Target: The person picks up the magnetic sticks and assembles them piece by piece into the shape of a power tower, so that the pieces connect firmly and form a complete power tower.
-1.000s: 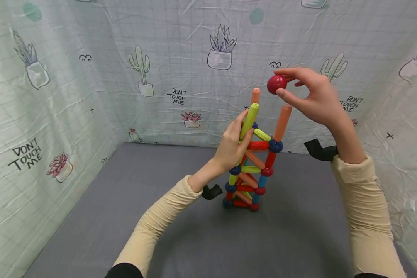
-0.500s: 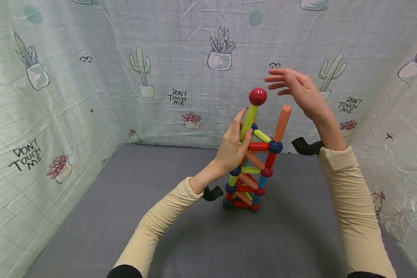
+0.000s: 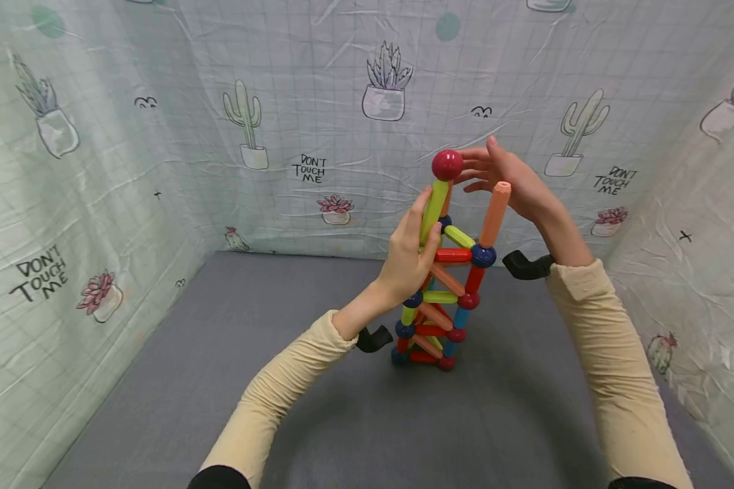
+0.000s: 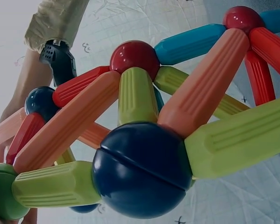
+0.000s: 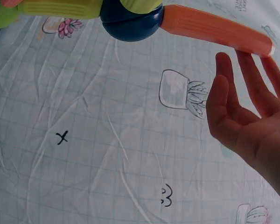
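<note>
A tower of magnetic sticks and balls (image 3: 443,297) stands upright. At its near left top corner my left hand (image 3: 404,261) grips the base of an upright yellow-green stick (image 3: 434,207), around a green ball (image 4: 7,191) in the left wrist view. A red ball (image 3: 448,165) caps that stick. My right hand (image 3: 514,183) is behind the top, fingers extended. In the right wrist view its fingertips touch the rear upright orange stick (image 5: 214,30), which rises from a blue ball (image 5: 130,21). Another orange stick (image 3: 495,214) stands at the right corner, its top uncapped.
The tower rests on a grey tabletop (image 3: 318,407). A pale sheet (image 3: 306,54) printed with potted plants hangs behind it and along both sides. Black wrist mounts (image 3: 373,338) stick out at both wrists.
My right hand has set the red ball on the yellow-green stick, let go of it, and moved left and down to the rear orange stick. The left hand has stayed nearly in place.
</note>
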{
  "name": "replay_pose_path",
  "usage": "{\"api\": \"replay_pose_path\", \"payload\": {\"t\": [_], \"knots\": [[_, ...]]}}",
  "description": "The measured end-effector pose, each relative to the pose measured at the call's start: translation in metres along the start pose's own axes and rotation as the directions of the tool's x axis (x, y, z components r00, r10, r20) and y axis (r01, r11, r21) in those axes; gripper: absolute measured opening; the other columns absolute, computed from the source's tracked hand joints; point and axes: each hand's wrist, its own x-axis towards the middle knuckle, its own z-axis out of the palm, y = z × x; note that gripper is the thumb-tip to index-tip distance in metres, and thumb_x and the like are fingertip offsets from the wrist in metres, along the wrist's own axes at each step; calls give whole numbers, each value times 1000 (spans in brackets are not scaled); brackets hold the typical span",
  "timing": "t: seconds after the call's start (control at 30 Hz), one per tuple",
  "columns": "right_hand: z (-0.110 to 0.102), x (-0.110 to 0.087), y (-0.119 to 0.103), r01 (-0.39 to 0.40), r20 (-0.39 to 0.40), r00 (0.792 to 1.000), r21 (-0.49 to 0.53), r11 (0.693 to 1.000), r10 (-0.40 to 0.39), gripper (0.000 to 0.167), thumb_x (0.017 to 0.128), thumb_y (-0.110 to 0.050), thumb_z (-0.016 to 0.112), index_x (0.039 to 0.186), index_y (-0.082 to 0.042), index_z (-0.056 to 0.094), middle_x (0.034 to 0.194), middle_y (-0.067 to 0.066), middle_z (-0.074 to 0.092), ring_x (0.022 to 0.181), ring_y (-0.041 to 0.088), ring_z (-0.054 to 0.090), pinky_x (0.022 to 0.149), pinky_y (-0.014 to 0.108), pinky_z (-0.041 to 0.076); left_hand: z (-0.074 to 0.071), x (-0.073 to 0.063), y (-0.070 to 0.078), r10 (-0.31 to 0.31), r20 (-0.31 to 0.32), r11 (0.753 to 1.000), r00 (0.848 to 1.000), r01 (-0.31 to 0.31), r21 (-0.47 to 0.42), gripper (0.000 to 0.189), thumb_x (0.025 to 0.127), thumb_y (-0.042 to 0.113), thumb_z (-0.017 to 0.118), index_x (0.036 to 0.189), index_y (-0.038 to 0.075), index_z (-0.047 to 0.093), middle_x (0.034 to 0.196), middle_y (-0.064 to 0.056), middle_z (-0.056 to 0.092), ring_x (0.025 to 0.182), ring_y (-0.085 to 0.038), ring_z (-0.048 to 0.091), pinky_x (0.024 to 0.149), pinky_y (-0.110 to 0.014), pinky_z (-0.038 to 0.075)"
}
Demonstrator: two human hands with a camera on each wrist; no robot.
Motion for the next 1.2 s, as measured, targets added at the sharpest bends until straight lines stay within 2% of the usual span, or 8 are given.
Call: {"api": "replay_pose_path", "payload": {"t": [0.07,0.17,0.27,0.47,0.63,0.8,1.03,1.2], "knots": [[-1,-2,-1,24,47,999,59,998,-27,58,93,-50,25,127,-9,50,115,-7,59,104,13,55,86,25,42,-1,1,0,3,8,1000,1000,-3,6,47,91,1,43,134,-5,25,125,-22,44,93,-23,51,75,-22,46],[-1,-4,0,45,93,994,108,993,-55,57,94,-49,23,125,-11,52,116,-6,60,105,14,55,88,26,42,-3,1,1,-11,22,1000,1000,10,20,46,92,4,43,135,-3,26,121,-20,47,93,-22,51,73,-21,46],[-1,-5,1,49,102,993,117,992,-61,57,94,-48,22,125,-11,52,117,-7,59,106,15,54,88,25,42,-4,1,2,-40,35,999,999,39,29,47,92,6,42,135,-2,27,119,-19,49,91,-21,51,70,-20,45],[1,-9,4,54,92,994,117,992,-65,57,95,-47,21,126,-10,51,117,-7,59,108,14,53,88,26,41,-5,1,5,-81,56,996,995,79,27,47,93,8,41,136,-2,25,127,-19,45,104,-23,51,82,-25,48],[-3,-20,8,90,66,993,137,986,-100,53,96,-43,21,128,-10,48,118,-4,58,106,16,54,86,27,41,-6,1,5,-117,71,993,991,115,30,47,93,9,42,136,-1,26,120,-19,49,93,-22,52,74,-22,47],[-7,-45,19,181,-1,983,173,968,-184,35,97,-21,34,122,-6,52,112,2,60,102,16,57,87,22,43,-8,1,5,-124,68,992,990,121,44,46,93,11,43,134,-1,28,104,-16,51,78,-19,47,62,-23,41],[-2,-66,31,237,-69,971,169,957,-228,26,90,3,42,111,-5,55,101,0,63,90,11,61,80,21,48,-19,29,1,-44,-39,999,998,45,29,46,88,6,45,132,-5,33,114,-19,49,100,-26,49,86,-26,40],[9,-64,25,181,-139,975,50,982,-172,21,89,0,48,106,-8,58,94,-4,63,80,9,61,75,19,48,-21,52,1,-61,61,998,996,62,-15,53,88,9,49,135,-5,29,122,-18,50,110,-25,48,93,-24,37]]}}
